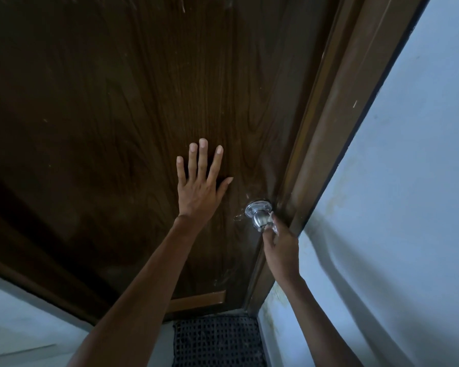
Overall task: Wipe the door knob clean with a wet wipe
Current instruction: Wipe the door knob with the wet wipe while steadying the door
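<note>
Right hand (281,247) clamps crumpled white wet wipe (272,223) against round chrome door knob (260,219), just up-left of grip; left hand (199,186) spread flat on dark wooden door (117,102), farther away.

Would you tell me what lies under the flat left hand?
Dark wooden door shows all around the left hand; the patch beneath the palm is covered, unseen.
</note>
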